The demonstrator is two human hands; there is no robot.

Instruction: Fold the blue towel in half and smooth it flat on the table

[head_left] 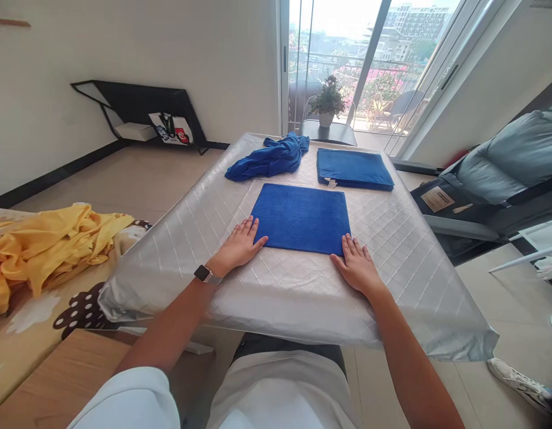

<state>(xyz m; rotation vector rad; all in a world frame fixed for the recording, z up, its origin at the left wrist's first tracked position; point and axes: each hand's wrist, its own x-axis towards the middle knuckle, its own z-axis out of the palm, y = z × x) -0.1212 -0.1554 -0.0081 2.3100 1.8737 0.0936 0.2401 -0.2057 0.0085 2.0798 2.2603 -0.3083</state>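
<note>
A blue cloth (301, 217), folded into a flat rectangle, lies in front of me on the table with its silvery quilted cover (298, 286). My left hand (240, 241) rests flat at its near left corner, fingers stretched out and touching the edge. At the near right corner lies my right hand (356, 262), also flat with the fingers extended. Farther back on the right is a neat stack of folded blue cloths (355, 168), a white tag showing at its front. A crumpled heap of blue cloth (271, 156) sits at the back left.
To the left, a bed with patterned bedding (39, 322) carries yellow fabric (56, 244). A potted plant (327, 101) stands on a chair beyond the table. On the right are a dark chair with a grey cushion (517, 155) and a shoe (521, 381) on the floor.
</note>
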